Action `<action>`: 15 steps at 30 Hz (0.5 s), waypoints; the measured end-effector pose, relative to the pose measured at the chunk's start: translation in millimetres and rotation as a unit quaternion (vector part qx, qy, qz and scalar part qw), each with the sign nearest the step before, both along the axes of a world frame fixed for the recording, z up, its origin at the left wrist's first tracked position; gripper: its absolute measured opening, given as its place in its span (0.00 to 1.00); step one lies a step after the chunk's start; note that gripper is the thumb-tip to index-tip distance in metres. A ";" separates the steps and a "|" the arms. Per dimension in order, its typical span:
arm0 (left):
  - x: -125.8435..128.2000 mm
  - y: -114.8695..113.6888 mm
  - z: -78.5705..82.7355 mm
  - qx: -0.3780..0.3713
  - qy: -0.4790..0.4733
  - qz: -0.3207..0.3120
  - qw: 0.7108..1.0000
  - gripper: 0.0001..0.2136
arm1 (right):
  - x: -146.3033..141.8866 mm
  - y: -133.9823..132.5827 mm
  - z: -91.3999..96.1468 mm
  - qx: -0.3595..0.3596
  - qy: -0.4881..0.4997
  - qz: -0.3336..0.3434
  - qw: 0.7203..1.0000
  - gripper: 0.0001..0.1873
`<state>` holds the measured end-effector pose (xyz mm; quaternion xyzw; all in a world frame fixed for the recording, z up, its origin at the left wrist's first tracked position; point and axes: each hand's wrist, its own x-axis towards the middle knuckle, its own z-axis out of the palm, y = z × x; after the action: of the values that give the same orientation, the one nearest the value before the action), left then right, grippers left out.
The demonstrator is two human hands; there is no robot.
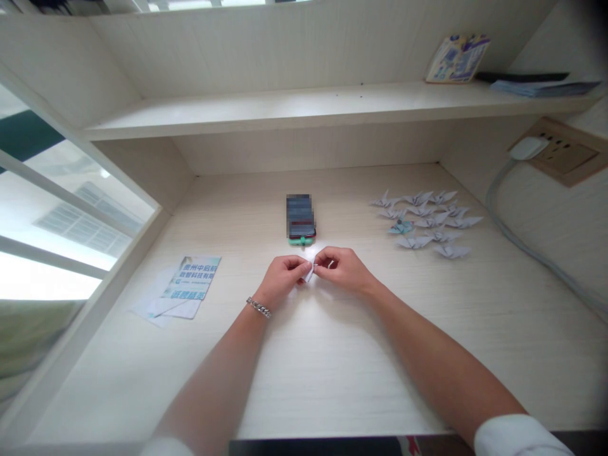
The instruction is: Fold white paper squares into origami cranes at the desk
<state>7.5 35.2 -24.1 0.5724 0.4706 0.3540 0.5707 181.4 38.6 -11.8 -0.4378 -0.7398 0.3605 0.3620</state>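
A small piece of folded white paper (308,275), crisply creased, sits between the left grip (283,277) and the right grip (346,270), each pinching it with thumb and fingertips over the pale, wood-grained surface (313,373). A chunky metal chain bracelet (259,308) circles the wrist behind the left grip. Just beyond both grips is a rectangular phone (300,215), green at its near end. Sharp-winged paper cranes (430,221) cluster right of the grips; thin, flat printed sheets (190,278) overlap to their left.
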 end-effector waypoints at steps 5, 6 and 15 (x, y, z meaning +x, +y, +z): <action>-0.2 -0.3 -0.2 0.009 0.006 0.005 1.000 0.14 | -1.0 -1.7 -0.2 0.063 -0.046 -0.023 0.997 0.04; -0.4 -0.4 -0.3 0.013 0.011 0.005 1.000 0.14 | -1.1 -2.4 0.0 0.075 -0.062 -0.029 0.995 0.05; -1.5 0.2 1.2 0.015 0.003 0.000 1.000 0.14 | 0.4 -2.2 1.3 0.087 -0.073 -0.007 0.994 0.05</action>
<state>6.0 35.4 -22.9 0.5820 0.4665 0.3592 0.5609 181.8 36.4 -10.5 -0.4349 -0.7898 0.2595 0.3460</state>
